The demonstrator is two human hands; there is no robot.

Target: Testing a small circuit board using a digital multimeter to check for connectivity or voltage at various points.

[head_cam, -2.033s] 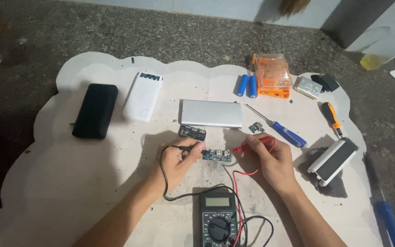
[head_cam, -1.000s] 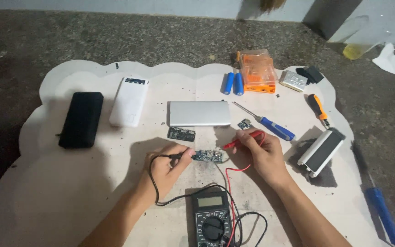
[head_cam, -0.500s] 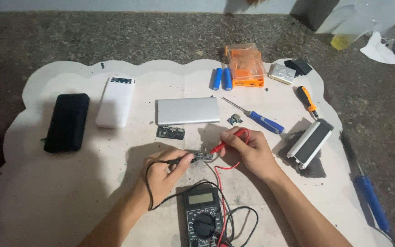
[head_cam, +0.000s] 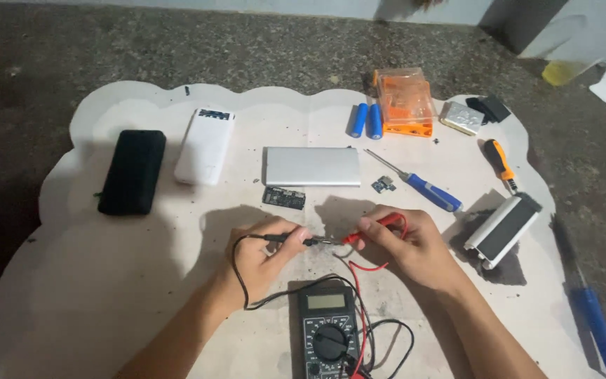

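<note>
Probes meet just above meter [head_cam: 327, 331]: our left hand [head_cam: 264, 256] pinches black probe [head_cam: 292, 239], our right hand [head_cam: 408, 245] pinches red probe [head_cam: 376, 226], tips touching between hands.

Two hands hold multimeter probes tip to tip over a white scalloped board.

The left hand [head_cam: 264, 253] pinches the black probe [head_cam: 290, 240] and the right hand [head_cam: 408, 245] the red probe [head_cam: 376, 228], their tips meeting just above the multimeter [head_cam: 327, 330], whose leads loop beside it. Farther up the board [head_cam: 106, 295] lie a small circuit board [head_cam: 283, 197], a silver power bank [head_cam: 312, 166], a white power bank [head_cam: 205, 146], a black power bank [head_cam: 132, 171], two blue cylindrical cells [head_cam: 366, 121], an orange parts box [head_cam: 405, 104] and a blue-handled screwdriver [head_cam: 422, 186].
</note>
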